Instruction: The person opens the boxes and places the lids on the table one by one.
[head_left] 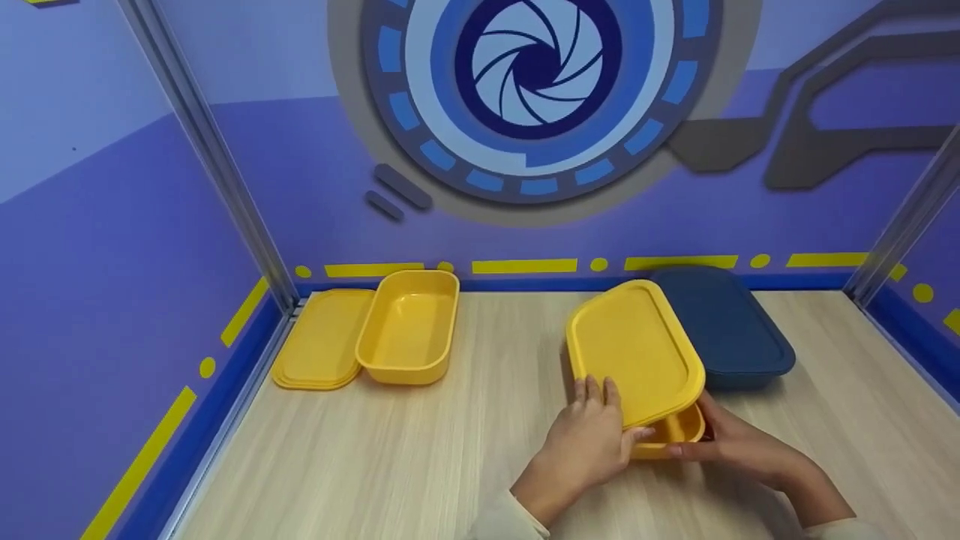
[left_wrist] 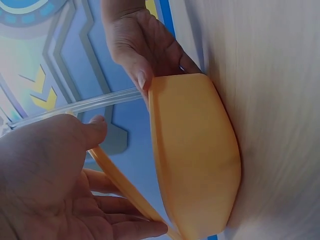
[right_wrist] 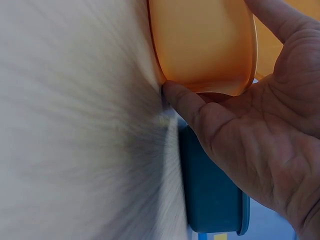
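Both hands are bare: no gloves, rings, watch or straps show on them. The left hand (head_left: 589,442) ends at the wrist in a pale, off-white sleeve (head_left: 504,523), whose cuff just shows at the bottom edge of the head view. The right hand (head_left: 739,446) has a sliver of the same pale cloth at its forearm. The nails are short and unpainted. The wrist views show palm creases and plain fingers.

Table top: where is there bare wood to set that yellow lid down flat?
Widest free patch: the table between the open yellow box and the tilted yellow lid. The near-left wood is also bare, as is the strip right of the blue container. Crowded: both hands, left hand and right hand, at the yellow base.
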